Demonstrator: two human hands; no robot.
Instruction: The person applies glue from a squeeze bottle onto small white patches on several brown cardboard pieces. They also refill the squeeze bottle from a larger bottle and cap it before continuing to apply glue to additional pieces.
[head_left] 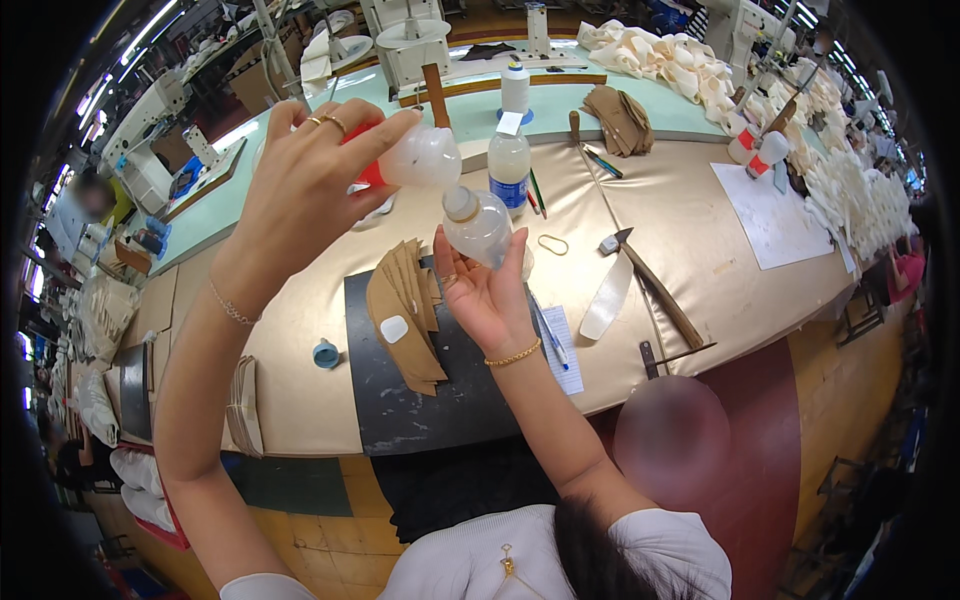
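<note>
My left hand (305,190) is raised, its fingers wrapped round a cloudy plastic bottle (425,160) with a red band. That bottle lies almost sideways, one end just above the neck of a small clear bottle (482,232). Cupped below and beside it, my right hand (490,295) holds the small bottle, which leans a little. Whether liquid passes between the two I cannot tell. Right behind them stands a bottle with a blue label (509,170). Curved brown pieces (400,310) lie on a black mat (390,420) below my hands, with a white scrap (394,328) on top.
A hammer (660,295), a pale blade-shaped piece (608,298) and a pen (553,335) on paper lie to the right. A blue-grey cap (326,353) sits at left. Behind stand a thread cone (515,92) and machines; pale fabric strips (660,55) pile at far right.
</note>
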